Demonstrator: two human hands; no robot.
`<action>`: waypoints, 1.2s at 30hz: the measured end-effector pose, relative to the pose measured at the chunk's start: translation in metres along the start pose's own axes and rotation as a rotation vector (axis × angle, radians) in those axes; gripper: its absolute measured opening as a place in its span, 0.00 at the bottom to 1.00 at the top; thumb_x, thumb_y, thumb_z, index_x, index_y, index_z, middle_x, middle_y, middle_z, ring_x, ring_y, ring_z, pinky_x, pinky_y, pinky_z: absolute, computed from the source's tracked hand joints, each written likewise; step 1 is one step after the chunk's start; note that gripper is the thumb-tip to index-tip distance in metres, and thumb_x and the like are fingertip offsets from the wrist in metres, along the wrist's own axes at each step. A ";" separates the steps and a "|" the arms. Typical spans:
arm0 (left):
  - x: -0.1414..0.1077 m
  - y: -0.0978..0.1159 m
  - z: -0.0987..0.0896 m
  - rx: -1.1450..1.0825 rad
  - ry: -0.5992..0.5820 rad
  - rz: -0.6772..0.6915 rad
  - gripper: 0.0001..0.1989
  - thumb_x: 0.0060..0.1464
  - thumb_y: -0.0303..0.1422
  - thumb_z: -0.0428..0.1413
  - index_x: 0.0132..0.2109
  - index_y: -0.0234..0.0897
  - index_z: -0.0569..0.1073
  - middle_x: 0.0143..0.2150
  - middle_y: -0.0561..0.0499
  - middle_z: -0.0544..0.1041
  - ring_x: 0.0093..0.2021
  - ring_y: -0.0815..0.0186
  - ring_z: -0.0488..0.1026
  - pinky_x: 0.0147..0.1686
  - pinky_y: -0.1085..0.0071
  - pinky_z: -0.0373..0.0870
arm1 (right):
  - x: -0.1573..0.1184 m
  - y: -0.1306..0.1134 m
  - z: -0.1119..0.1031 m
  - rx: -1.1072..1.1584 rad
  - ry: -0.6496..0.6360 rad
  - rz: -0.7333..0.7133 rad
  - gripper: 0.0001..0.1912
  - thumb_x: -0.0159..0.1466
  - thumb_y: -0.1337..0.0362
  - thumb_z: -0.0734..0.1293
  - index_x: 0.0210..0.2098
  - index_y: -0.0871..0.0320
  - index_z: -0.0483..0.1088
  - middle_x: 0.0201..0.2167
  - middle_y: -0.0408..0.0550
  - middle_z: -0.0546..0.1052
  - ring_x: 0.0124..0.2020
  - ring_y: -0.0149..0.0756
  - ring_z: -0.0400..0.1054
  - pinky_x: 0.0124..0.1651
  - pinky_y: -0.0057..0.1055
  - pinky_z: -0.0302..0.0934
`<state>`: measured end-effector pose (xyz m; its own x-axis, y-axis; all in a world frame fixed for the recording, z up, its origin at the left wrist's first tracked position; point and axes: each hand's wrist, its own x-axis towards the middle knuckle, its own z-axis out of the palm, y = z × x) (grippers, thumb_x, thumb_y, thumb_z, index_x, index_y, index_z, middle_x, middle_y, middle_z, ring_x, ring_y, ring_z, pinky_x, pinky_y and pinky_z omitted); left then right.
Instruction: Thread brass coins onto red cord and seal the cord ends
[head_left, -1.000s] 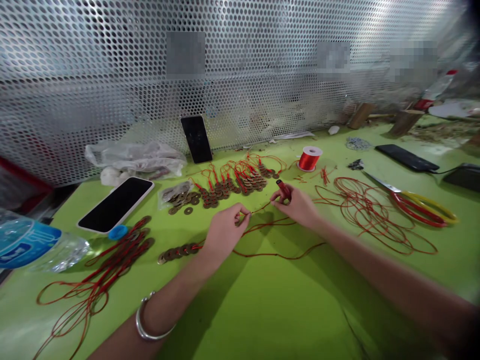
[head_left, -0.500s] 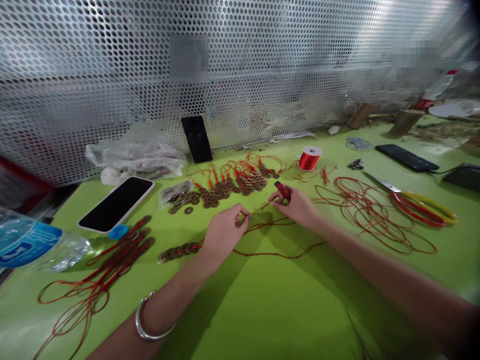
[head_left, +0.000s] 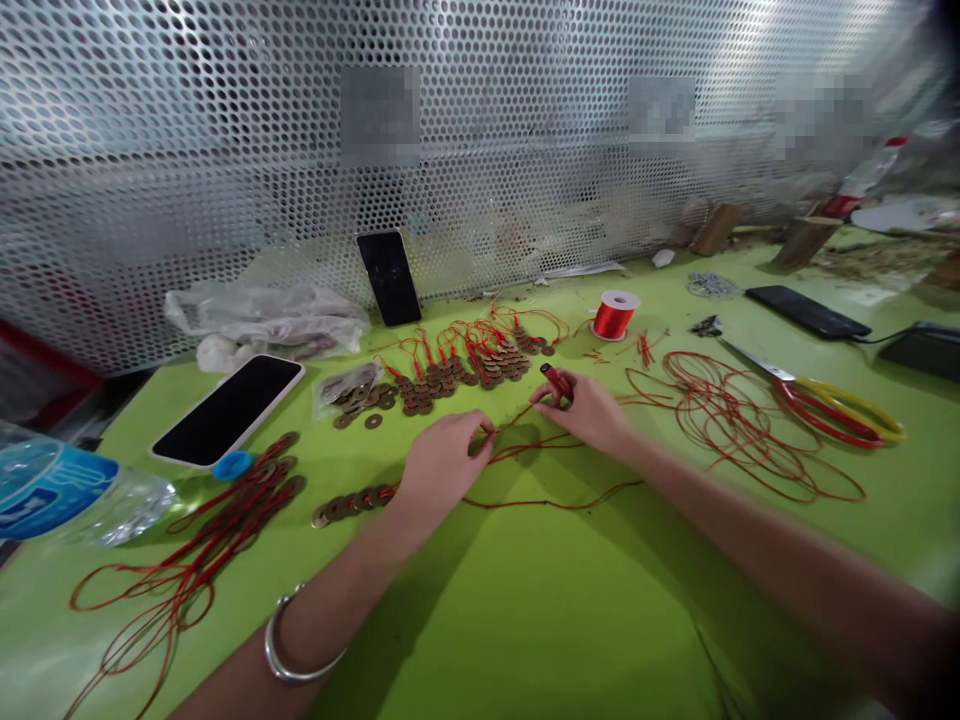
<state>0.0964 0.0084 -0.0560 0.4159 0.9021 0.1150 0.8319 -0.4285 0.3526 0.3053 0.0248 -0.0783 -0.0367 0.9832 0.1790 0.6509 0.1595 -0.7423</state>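
My left hand (head_left: 446, 465) pinches a thin red cord (head_left: 513, 421) between thumb and forefinger. The cord runs across to the fingertips of my right hand (head_left: 592, 415), which is closed round a red lighter (head_left: 557, 382) with its dark top pointing up and left; no flame shows. More strands lie on the table below my hands. Beside my left wrist is a row of strung brass coins (head_left: 352, 505), tied with red cord. Behind my hands lie several coin strings (head_left: 487, 360) with red loops.
Scissors (head_left: 832, 408) and a tangle of red cord (head_left: 720, 420) lie right; a red thread spool (head_left: 615, 318) stands behind. On the left are corded coin strings (head_left: 240, 500), a phone (head_left: 229, 410) and a water bottle (head_left: 67, 490). A perforated metal panel (head_left: 480, 120) borders the back.
The view has shifted slightly, moving everything a little to the left in it. My hands keep nearly the same pose, holding the cord and lighter.
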 end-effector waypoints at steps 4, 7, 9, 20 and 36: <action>0.000 -0.003 0.002 0.021 0.092 0.082 0.07 0.50 0.30 0.54 0.37 0.38 0.74 0.37 0.49 0.75 0.41 0.59 0.69 0.41 0.64 0.66 | 0.000 -0.002 0.001 -0.007 -0.021 -0.031 0.06 0.52 0.69 0.65 0.31 0.59 0.68 0.30 0.42 0.78 0.23 0.28 0.64 0.31 0.25 0.58; -0.001 -0.004 0.002 0.036 0.195 0.105 0.09 0.50 0.32 0.55 0.40 0.38 0.74 0.41 0.47 0.72 0.46 0.57 0.66 0.48 0.59 0.64 | 0.001 -0.002 0.002 -0.013 -0.018 -0.033 0.05 0.52 0.68 0.65 0.30 0.58 0.67 0.30 0.42 0.78 0.23 0.28 0.65 0.31 0.25 0.58; 0.000 -0.002 0.002 0.053 0.233 0.101 0.10 0.51 0.31 0.54 0.41 0.38 0.74 0.42 0.47 0.71 0.47 0.57 0.65 0.48 0.58 0.63 | 0.001 -0.001 0.002 -0.008 -0.019 -0.041 0.04 0.52 0.68 0.65 0.29 0.58 0.66 0.29 0.42 0.78 0.24 0.29 0.65 0.31 0.25 0.58; 0.022 0.022 0.012 0.120 0.057 0.047 0.09 0.54 0.28 0.51 0.41 0.36 0.75 0.44 0.47 0.73 0.47 0.58 0.67 0.47 0.58 0.64 | 0.004 0.000 0.005 -0.051 -0.004 -0.060 0.04 0.52 0.69 0.65 0.28 0.58 0.64 0.27 0.42 0.76 0.23 0.29 0.64 0.30 0.25 0.56; 0.022 0.019 0.016 0.067 0.083 0.078 0.10 0.53 0.27 0.52 0.39 0.40 0.76 0.41 0.50 0.74 0.45 0.59 0.68 0.46 0.62 0.64 | 0.003 -0.003 0.008 -0.142 0.009 -0.022 0.04 0.53 0.66 0.64 0.27 0.57 0.62 0.23 0.42 0.73 0.22 0.30 0.63 0.27 0.25 0.52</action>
<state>0.1273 0.0194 -0.0619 0.4507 0.8660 0.2166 0.8220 -0.4972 0.2775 0.2974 0.0283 -0.0801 -0.0458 0.9786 0.2006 0.7508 0.1662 -0.6393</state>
